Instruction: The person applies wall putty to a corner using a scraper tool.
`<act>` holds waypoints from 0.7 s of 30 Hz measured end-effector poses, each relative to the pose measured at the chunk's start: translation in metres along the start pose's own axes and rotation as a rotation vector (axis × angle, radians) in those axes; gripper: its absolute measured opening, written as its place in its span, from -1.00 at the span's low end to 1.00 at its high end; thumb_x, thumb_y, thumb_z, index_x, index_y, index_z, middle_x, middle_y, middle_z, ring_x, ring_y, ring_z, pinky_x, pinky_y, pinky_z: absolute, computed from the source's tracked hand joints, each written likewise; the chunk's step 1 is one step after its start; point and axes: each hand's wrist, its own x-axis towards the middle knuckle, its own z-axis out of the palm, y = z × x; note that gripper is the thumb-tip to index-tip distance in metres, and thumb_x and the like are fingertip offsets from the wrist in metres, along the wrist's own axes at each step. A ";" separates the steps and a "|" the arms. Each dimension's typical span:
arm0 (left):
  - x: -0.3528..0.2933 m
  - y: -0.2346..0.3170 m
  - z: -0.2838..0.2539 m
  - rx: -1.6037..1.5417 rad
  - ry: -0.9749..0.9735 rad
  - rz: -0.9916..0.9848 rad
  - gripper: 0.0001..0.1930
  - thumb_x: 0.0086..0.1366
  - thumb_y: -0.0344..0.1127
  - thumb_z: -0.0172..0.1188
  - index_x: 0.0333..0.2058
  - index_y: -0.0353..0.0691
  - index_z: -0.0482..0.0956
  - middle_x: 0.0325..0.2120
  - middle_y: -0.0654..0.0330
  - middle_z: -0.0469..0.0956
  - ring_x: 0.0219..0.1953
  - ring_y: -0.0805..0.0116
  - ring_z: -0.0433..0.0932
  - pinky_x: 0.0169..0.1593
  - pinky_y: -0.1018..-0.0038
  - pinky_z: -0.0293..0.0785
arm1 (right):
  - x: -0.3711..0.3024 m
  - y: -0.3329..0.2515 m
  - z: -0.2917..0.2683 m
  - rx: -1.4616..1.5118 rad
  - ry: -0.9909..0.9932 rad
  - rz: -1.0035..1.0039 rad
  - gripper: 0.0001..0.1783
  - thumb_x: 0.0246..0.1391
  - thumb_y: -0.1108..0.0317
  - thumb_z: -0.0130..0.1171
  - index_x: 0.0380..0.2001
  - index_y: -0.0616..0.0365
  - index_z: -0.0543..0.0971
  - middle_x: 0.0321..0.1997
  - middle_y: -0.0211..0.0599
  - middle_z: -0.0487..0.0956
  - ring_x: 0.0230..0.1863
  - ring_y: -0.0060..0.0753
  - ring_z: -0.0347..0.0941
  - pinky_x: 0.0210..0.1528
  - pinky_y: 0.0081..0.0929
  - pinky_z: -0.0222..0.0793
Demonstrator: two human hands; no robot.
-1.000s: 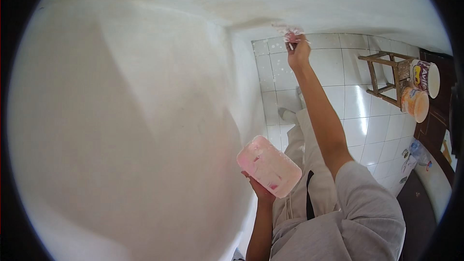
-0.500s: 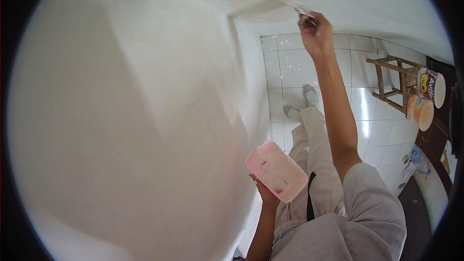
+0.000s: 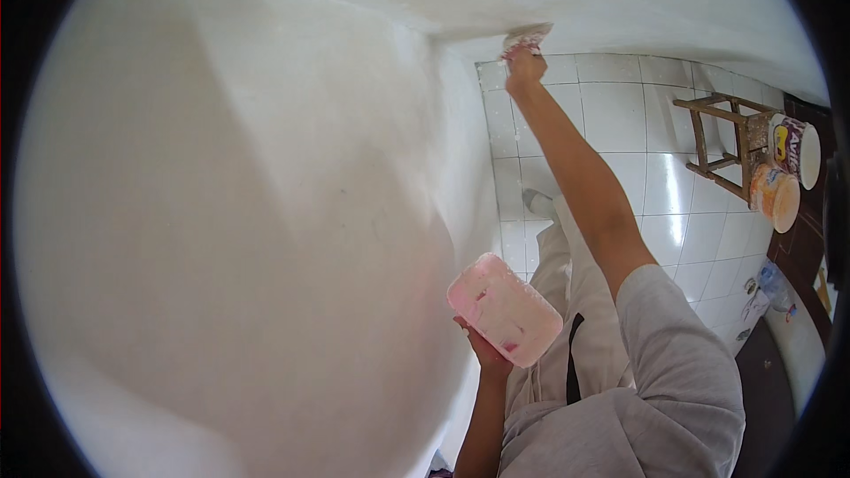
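Note:
Out in front, my right hand [image 3: 526, 71] is closed around a scraper [image 3: 529, 35] whose broad blade is smeared with white paste. The blade lies against the far white wall [image 3: 655, 0], close to the corner with the left wall. Nearer to my body, my left hand [image 3: 487, 351] grips a shallow pink plastic tub [image 3: 512, 312] by its edge, fingers partly hidden beneath it. White residue coats the tub, and a few pink patches show through.
A large white wall [image 3: 221, 212] fills the left side. On the right, a wooden stool [image 3: 708, 106] stands on the white tiled floor [image 3: 611, 119], next to a white paint bucket [image 3: 801, 152] and an orange-stained bucket [image 3: 779, 199]. A plastic bottle [image 3: 773, 285] lies farther back.
My right hand has moved left with the scraper toward the corner, and the blade has turned to show its broad face. My left hand and the tub have barely moved.

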 end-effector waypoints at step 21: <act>-0.013 0.014 0.013 -0.010 -0.070 0.017 -0.25 0.29 0.38 -0.21 0.25 -0.05 0.15 0.17 0.22 0.27 0.19 0.18 0.29 0.21 0.18 0.30 | -0.049 -0.128 0.026 0.133 -0.483 0.363 -0.89 0.07 0.61 -0.04 -0.30 0.40 0.41 -0.22 -0.13 0.47 -0.18 -0.24 0.48 -0.25 -0.55 0.53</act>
